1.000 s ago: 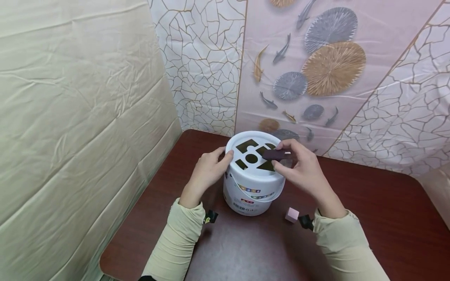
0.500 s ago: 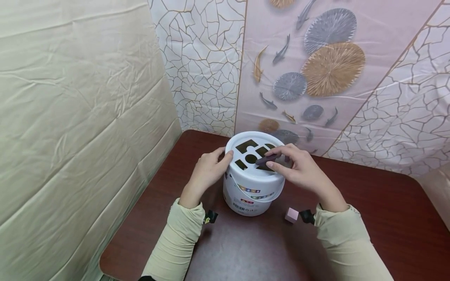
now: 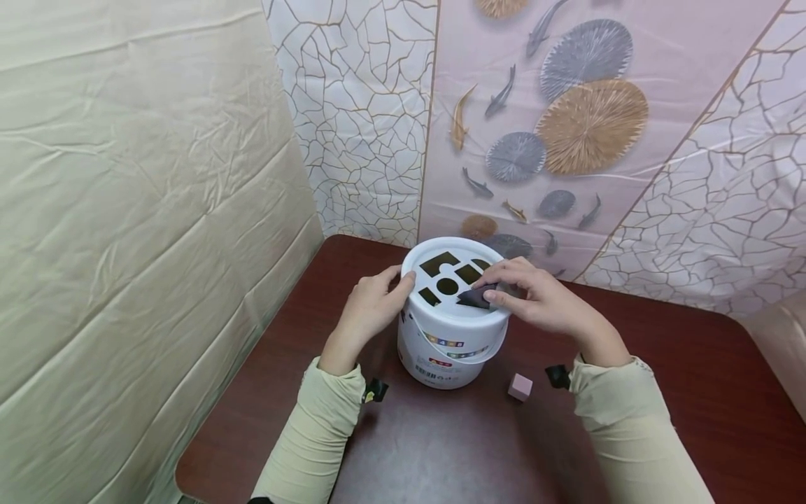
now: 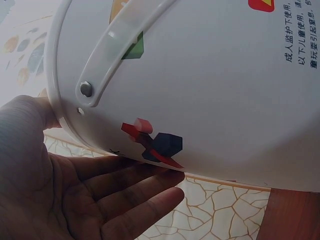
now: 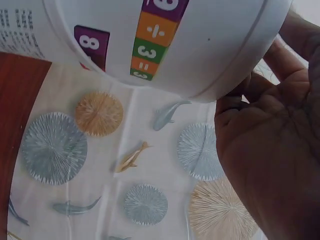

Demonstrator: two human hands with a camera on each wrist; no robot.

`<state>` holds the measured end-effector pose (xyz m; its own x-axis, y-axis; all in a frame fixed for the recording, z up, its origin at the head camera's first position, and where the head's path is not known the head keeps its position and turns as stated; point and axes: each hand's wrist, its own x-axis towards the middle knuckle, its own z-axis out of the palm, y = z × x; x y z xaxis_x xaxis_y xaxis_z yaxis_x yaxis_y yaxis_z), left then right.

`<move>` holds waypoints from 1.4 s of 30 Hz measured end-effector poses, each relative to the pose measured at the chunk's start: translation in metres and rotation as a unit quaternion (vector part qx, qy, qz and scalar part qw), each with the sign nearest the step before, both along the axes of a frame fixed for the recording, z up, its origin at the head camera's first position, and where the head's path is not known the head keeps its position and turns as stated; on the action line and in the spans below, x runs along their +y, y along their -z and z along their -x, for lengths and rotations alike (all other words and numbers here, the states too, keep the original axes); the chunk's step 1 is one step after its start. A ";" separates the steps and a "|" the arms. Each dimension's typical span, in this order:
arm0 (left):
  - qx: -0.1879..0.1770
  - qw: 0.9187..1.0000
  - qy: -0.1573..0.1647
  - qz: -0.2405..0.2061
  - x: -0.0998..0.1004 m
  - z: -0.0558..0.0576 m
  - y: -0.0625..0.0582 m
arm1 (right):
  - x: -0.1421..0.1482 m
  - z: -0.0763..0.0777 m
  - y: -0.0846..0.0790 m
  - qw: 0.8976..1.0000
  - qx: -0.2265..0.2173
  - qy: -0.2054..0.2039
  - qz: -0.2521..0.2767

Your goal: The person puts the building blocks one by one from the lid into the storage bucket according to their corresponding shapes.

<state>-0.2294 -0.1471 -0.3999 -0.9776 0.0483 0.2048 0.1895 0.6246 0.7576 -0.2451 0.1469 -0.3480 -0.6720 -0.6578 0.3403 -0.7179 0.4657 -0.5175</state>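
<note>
A white bucket point(image 3: 434, 367) stands on the table, its lid point(image 3: 447, 305) cut with several shaped holes. My left hand point(image 3: 371, 301) rests on the bucket's left side, thumb at the rim. In the left wrist view, the fingers of the left hand point(image 4: 100, 195) lie nearly straight against the wall. A dark purple block point(image 3: 480, 294), seemingly triangular, is pinched between thumb and fingers of my right hand point(image 3: 541, 297). It sits at the lid's front right hole; how deep it is in I cannot tell. The right wrist view hides the block behind the bucket.
A small pink cube point(image 3: 520, 387) lies on the dark red table point(image 3: 667, 364), right of the bucket's base. The bucket's white handle point(image 3: 469, 360) hangs down in front. A patterned cloth point(image 3: 371, 140) rises behind the table, a cream cloth point(image 3: 157, 210) on the left.
My right hand has turned the dark purple block and brought it down toward the front right hole. The left hand keeps its place on the bucket; the pink cube stays put.
</note>
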 end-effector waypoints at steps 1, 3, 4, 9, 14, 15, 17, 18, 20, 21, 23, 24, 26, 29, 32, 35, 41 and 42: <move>-0.002 1.000 0.000 -0.001 0.000 0.000 0.000 | 0.000 0.001 0.000 1.000 0.003 -0.006 -0.002; -0.004 1.000 0.001 -0.002 0.000 -0.001 0.001 | 0.001 0.001 0.001 1.000 0.008 -0.016 -0.005; -0.005 1.000 0.001 -0.003 0.000 -0.001 0.001 | 0.001 0.001 0.002 1.000 0.009 -0.017 -0.006; -0.003 1.000 0.001 -0.003 0.000 -0.001 0.001 | 0.001 0.002 0.004 1.000 0.016 -0.017 -0.004; -0.004 1.000 0.003 -0.004 0.000 -0.001 0.001 | 0.001 0.003 0.005 1.000 0.023 -0.018 0.001; -0.005 1.000 0.003 -0.005 0.000 -0.002 0.001 | 0.001 0.003 0.005 1.000 0.024 -0.019 0.002; -0.005 1.000 0.003 -0.004 0.000 -0.001 0.001 | 0.000 0.003 0.005 0.999 0.025 -0.022 0.007; -0.005 1.000 0.003 -0.003 0.000 -0.001 0.001 | 0.000 0.003 0.005 0.999 0.026 -0.024 0.009; -0.003 1.000 0.002 -0.001 0.000 -0.001 0.001 | 0.000 0.004 0.005 0.999 0.031 -0.023 0.017; -0.003 1.000 0.002 -0.001 -0.001 -0.001 0.001 | 0.000 0.004 0.005 0.999 0.035 -0.021 0.023; -0.002 1.000 0.002 0.000 -0.001 -0.001 0.001 | -0.001 0.003 0.004 0.998 0.044 -0.012 0.039; -0.002 1.000 0.001 0.000 -0.001 -0.001 0.001 | -0.001 0.003 0.004 0.998 0.050 -0.005 0.048; -0.001 1.000 0.001 0.002 -0.002 -0.001 0.001 | -0.003 0.000 0.002 0.996 0.061 0.008 0.070; 0.000 1.000 0.001 0.002 -0.002 -0.001 0.002 | -0.008 -0.007 -0.005 0.993 0.075 0.021 0.093; 0.000 1.000 0.000 0.002 -0.002 0.000 0.003 | -0.012 -0.014 -0.012 0.991 0.084 0.025 0.099; -0.002 1.000 0.000 0.000 -0.002 -0.001 0.002 | -0.013 -0.018 -0.016 0.991 0.095 0.029 0.095; -0.003 1.000 0.002 -0.007 0.000 -0.001 0.002 | 0.001 -0.013 -0.002 0.986 0.107 0.045 0.122; -0.003 1.000 0.002 -0.008 0.000 0.000 0.001 | 0.006 -0.010 0.004 0.984 0.110 0.050 0.130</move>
